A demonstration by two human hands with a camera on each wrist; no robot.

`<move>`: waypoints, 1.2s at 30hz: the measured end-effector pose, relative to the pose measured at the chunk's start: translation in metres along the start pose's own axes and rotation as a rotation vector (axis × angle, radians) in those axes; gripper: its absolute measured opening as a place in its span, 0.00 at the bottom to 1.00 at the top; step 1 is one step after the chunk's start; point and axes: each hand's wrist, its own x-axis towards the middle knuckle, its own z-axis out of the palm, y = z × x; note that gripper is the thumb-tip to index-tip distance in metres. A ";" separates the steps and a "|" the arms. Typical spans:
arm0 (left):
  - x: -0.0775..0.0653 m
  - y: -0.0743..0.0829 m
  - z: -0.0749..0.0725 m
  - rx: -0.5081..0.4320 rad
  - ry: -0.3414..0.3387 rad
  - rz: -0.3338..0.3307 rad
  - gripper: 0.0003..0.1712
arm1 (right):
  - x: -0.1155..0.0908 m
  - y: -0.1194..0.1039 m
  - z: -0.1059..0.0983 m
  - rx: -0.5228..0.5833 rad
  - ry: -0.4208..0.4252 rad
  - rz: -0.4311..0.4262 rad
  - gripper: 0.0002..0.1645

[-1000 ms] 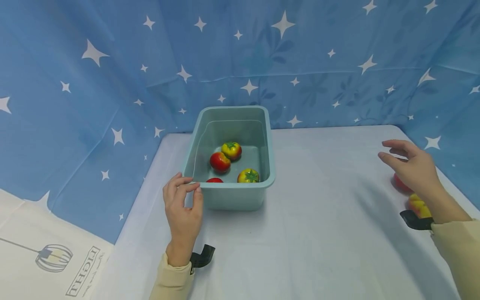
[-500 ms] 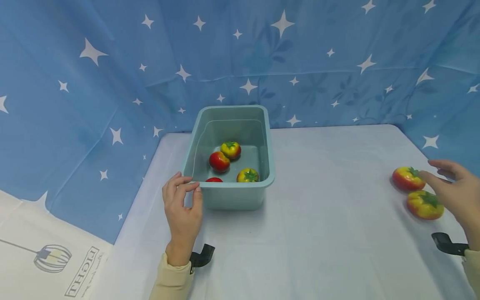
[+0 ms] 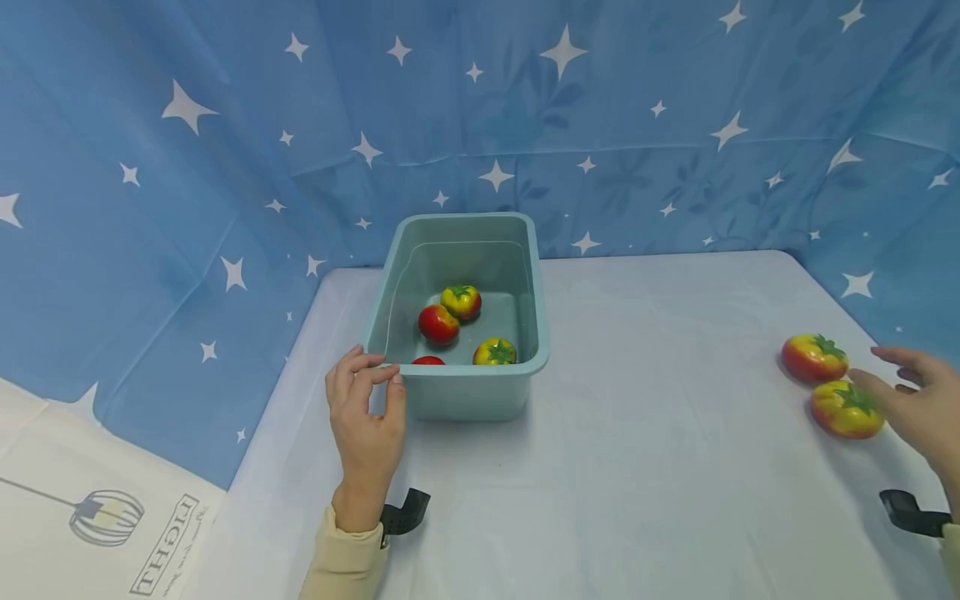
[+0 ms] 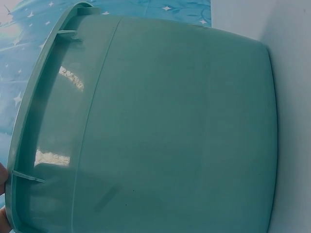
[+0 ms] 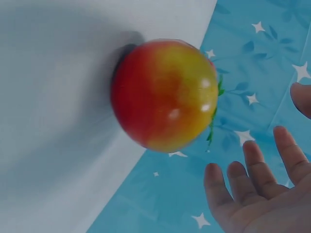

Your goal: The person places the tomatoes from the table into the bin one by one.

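Observation:
A teal plastic bin [image 3: 468, 396] stands on the table, left of centre. My left hand [image 3: 367, 425] pinches its near rim at the left corner; fingertips [image 4: 4, 221] show on the rim in the left wrist view. To the far right, two red-and-yellow tomatoes with green tops lie side by side, a farther tomato [image 3: 813, 358] and a nearer tomato [image 3: 847, 409]. Just right of them hovers my right hand [image 3: 918, 408], fingers spread and holding nothing. A tomato [image 5: 165, 94] fills the middle of the right wrist view, apart from the fingers [image 5: 260, 172].
Inside the bin lie several tomatoes, among them a red tomato [image 3: 438, 324], a yellow-topped tomato [image 3: 461, 302] and a near tomato [image 3: 495, 352]. White cloth covers the table [image 3: 637, 450]. A blue star-patterned curtain [image 3: 637, 75] hangs behind and along both sides.
My right hand has moved right and towards me, uncovering the two tomatoes on the table, and has slowed beside them. My left hand and the bin have stayed put.

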 end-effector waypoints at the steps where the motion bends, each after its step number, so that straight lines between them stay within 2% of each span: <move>1: 0.000 0.000 0.000 0.002 0.000 -0.001 0.07 | 0.000 0.002 0.001 -0.002 -0.011 0.012 0.48; 6: 0.000 -0.001 0.000 0.004 0.001 0.000 0.07 | -0.002 0.010 0.006 0.000 -0.055 0.053 0.51; 13: 0.000 -0.002 0.000 0.003 0.004 0.000 0.06 | 0.000 0.019 0.015 -0.002 -0.108 0.031 0.60; 21: -0.001 -0.002 0.000 -0.005 0.008 -0.005 0.06 | 0.004 0.030 0.022 -0.030 -0.158 0.074 0.68; 31: 0.000 -0.001 0.000 -0.001 0.006 -0.001 0.06 | 0.004 0.041 0.028 -0.009 -0.197 0.126 0.66; 36: 0.001 0.000 0.000 0.006 0.008 0.001 0.06 | 0.012 0.056 0.035 -0.005 -0.196 0.130 0.66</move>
